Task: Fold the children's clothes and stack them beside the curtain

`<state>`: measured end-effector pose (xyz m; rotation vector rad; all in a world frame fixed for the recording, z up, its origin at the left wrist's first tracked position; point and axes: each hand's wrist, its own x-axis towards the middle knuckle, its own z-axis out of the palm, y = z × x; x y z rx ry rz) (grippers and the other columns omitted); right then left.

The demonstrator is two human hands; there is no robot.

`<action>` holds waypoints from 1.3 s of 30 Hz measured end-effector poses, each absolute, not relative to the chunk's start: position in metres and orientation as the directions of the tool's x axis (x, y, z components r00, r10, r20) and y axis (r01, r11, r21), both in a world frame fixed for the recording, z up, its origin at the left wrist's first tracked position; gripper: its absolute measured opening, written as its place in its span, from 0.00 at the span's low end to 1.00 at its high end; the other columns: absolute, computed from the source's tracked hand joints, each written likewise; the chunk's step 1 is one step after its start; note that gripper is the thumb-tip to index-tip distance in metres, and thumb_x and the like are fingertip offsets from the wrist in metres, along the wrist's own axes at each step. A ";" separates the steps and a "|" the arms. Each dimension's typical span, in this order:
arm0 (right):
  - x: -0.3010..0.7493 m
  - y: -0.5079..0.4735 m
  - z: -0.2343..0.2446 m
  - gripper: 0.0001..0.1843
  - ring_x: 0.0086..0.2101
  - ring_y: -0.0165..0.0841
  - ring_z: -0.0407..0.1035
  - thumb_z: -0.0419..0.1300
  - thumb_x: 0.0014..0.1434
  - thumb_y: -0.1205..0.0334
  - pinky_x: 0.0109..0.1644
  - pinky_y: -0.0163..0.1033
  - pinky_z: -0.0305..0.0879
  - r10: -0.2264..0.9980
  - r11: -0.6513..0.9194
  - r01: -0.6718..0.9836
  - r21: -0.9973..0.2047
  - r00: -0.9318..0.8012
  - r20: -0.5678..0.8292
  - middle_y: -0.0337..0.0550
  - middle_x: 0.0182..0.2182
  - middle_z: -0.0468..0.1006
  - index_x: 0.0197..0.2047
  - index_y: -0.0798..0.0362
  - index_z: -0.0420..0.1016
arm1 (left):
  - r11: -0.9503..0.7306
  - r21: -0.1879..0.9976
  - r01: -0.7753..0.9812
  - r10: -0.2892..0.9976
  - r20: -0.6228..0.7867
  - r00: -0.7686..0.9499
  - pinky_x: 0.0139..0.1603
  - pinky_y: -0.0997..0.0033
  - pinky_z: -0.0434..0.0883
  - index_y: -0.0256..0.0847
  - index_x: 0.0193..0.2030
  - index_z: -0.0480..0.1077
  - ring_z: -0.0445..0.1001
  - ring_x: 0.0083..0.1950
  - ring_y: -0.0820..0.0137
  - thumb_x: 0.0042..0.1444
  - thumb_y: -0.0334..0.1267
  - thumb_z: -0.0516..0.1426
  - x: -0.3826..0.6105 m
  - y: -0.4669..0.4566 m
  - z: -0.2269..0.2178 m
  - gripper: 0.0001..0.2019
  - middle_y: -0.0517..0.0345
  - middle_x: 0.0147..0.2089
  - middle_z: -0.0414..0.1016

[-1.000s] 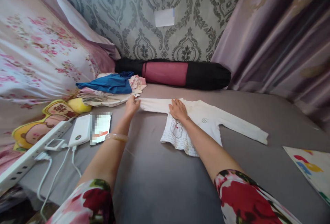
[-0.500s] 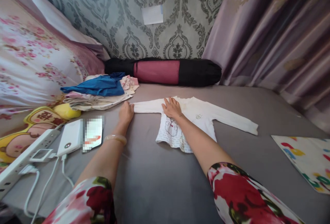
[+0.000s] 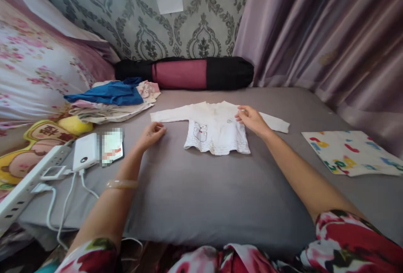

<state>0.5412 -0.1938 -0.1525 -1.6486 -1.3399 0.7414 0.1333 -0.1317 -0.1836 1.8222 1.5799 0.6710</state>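
Note:
A small white long-sleeved shirt (image 3: 215, 132) lies flat on the grey bed sheet (image 3: 201, 193), both sleeves spread sideways. It bears a bear print and a small bee print. My left hand (image 3: 154, 133) is beside the left sleeve's cuff, fingers curved and apart, holding nothing. Over the shirt's right shoulder is my right hand (image 3: 252, 118), its fingers loosely bent with nothing visible in them. It hides part of the right sleeve; whether it touches the cloth I cannot tell.
A pile of clothes with a blue garment (image 3: 110, 92) lies back left. Nearer are a phone (image 3: 112, 146), a white power bank (image 3: 85, 152) and a power strip (image 3: 34, 185) with cables. A long black-and-pink bag (image 3: 179, 74) lies along the wall. A colourful printed cloth (image 3: 349, 151) is at right.
My left hand has let go of the left cuff and drawn back. My right hand has moved from the left shoulder to the right one. The shirt's lower part lies flatter, and the view has shifted.

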 end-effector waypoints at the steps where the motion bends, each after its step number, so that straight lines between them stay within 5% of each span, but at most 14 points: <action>1: 0.551 -0.210 -0.154 0.15 0.31 0.30 0.74 0.52 0.64 0.63 0.39 0.37 0.72 0.959 -0.091 0.436 -0.895 0.281 0.039 0.47 0.35 0.79 0.53 0.56 0.67 | -0.097 0.753 0.650 0.969 -0.077 0.234 0.34 0.69 0.68 0.38 0.46 0.69 0.72 0.34 0.67 0.48 0.57 0.57 0.140 -0.143 -0.181 0.26 0.57 0.32 0.73; 5: 0.569 -0.264 -0.161 0.13 0.26 0.27 0.71 0.52 0.63 0.66 0.31 0.32 0.69 0.942 -0.257 0.411 -0.875 0.307 -0.133 0.42 0.30 0.76 0.51 0.55 0.66 | -0.153 0.768 0.622 0.908 -0.140 0.396 0.33 0.71 0.66 0.40 0.48 0.69 0.71 0.34 0.68 0.45 0.58 0.60 0.167 -0.181 -0.170 0.28 0.59 0.33 0.74; 8: 0.570 -0.292 -0.169 0.20 0.27 0.27 0.70 0.55 0.58 0.69 0.31 0.31 0.67 0.952 -0.304 0.478 -0.824 0.192 -0.240 0.42 0.34 0.76 0.55 0.55 0.63 | -0.190 0.748 0.636 0.885 -0.150 0.441 0.33 0.71 0.66 0.39 0.48 0.69 0.70 0.33 0.70 0.43 0.57 0.62 0.183 -0.196 -0.168 0.29 0.60 0.33 0.73; 14: 0.557 -0.315 -0.178 0.37 0.34 0.30 0.69 0.62 0.50 0.64 0.37 0.33 0.65 0.995 -0.073 0.765 -0.640 0.014 -0.097 0.46 0.45 0.74 0.63 0.53 0.59 | -0.153 0.726 0.670 0.929 -0.125 0.347 0.28 0.73 0.61 0.38 0.43 0.71 0.67 0.29 0.71 0.43 0.58 0.60 0.199 -0.200 -0.179 0.27 0.61 0.28 0.70; 22: 0.530 -0.307 -0.179 0.20 0.32 0.33 0.71 0.54 0.58 0.59 0.36 0.34 0.62 0.964 -0.222 0.788 -0.575 0.265 -0.009 0.40 0.34 0.79 0.54 0.52 0.70 | 0.013 0.814 0.580 0.974 -0.143 0.178 0.26 0.75 0.64 0.38 0.36 0.73 0.71 0.27 0.71 0.48 0.54 0.57 0.215 -0.206 -0.178 0.19 0.58 0.27 0.75; 26: 0.523 -0.307 -0.178 0.17 0.33 0.36 0.73 0.51 0.61 0.59 0.37 0.36 0.62 0.940 -0.274 0.789 -0.549 0.340 0.020 0.43 0.33 0.80 0.50 0.52 0.73 | 0.202 0.895 0.398 0.966 -0.249 0.069 0.25 0.75 0.68 0.37 0.43 0.67 0.74 0.26 0.72 0.54 0.46 0.56 0.231 -0.210 -0.176 0.15 0.54 0.32 0.77; 31: 0.515 -0.308 -0.177 0.19 0.37 0.40 0.74 0.54 0.60 0.57 0.37 0.37 0.61 0.931 -0.320 0.822 -0.471 0.366 0.005 0.43 0.36 0.81 0.54 0.48 0.70 | 0.206 0.937 0.281 0.974 -0.224 0.032 0.25 0.76 0.69 0.35 0.51 0.64 0.75 0.28 0.72 0.50 0.36 0.57 0.243 -0.212 -0.178 0.20 0.56 0.32 0.76; 36: 0.510 -0.307 -0.175 0.22 0.39 0.43 0.74 0.52 0.63 0.53 0.37 0.39 0.61 0.931 -0.344 0.855 -0.388 0.366 -0.018 0.48 0.41 0.80 0.58 0.48 0.66 | 0.038 0.899 0.435 0.996 -0.067 0.052 0.26 0.75 0.67 0.38 0.50 0.69 0.71 0.26 0.71 0.48 0.39 0.58 0.238 -0.206 -0.187 0.21 0.63 0.26 0.70; 39: 0.513 -0.310 -0.174 0.22 0.40 0.44 0.74 0.51 0.63 0.55 0.37 0.40 0.62 0.941 -0.322 0.886 -0.334 0.337 -0.013 0.50 0.43 0.79 0.60 0.48 0.64 | -0.144 0.726 0.672 0.988 0.075 0.132 0.33 0.71 0.67 0.42 0.47 0.72 0.71 0.30 0.68 0.50 0.38 0.55 0.228 -0.205 -0.191 0.17 0.62 0.26 0.70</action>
